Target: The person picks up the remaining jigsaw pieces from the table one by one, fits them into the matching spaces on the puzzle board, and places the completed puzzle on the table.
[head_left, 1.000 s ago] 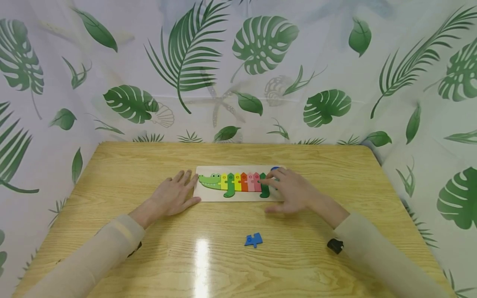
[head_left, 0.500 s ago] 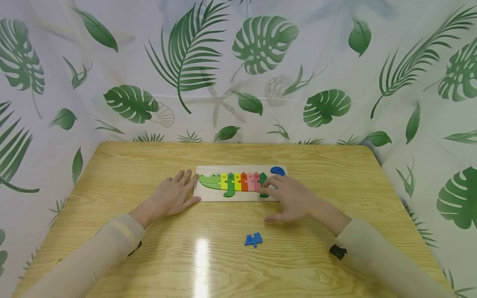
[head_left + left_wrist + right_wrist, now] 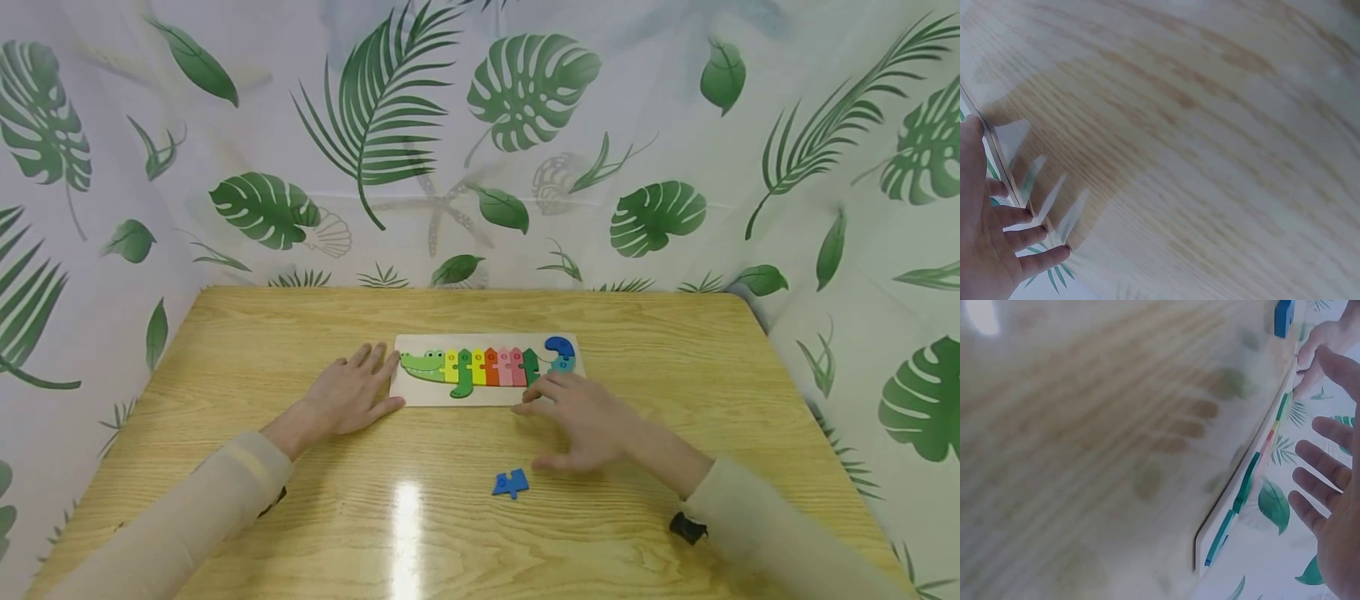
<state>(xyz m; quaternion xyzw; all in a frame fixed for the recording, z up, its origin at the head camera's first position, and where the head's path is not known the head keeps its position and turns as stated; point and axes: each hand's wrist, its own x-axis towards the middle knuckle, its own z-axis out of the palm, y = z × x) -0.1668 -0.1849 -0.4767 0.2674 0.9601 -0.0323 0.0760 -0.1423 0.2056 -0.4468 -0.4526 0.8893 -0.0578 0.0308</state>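
A pale puzzle board (image 3: 423,397) lies on the table, bearing a crocodile of coloured pieces: a green head (image 3: 423,365), yellow, green, orange and pink body strips, and a blue curled tail piece (image 3: 558,344). Between the dark green leg piece (image 3: 531,364) and the teal tail piece (image 3: 564,365) a bare patch shows. My left hand (image 3: 348,392) rests flat with fingertips and thumb at the board's left edge. Over the board's near right corner hovers my right hand (image 3: 588,421), fingers loosely spread and holding nothing. A loose blue puzzle piece (image 3: 511,482) lies on the table, left of and below the right thumb.
The wooden table (image 3: 300,525) reaches back to a white cloth (image 3: 450,167) printed with green leaves, which hangs behind it and at both sides. Bright glare marks the table's front middle.
My right hand has drawn back from the board's right part toward the loose blue piece, uncovering the blue and teal tail pieces. The left hand stays put.
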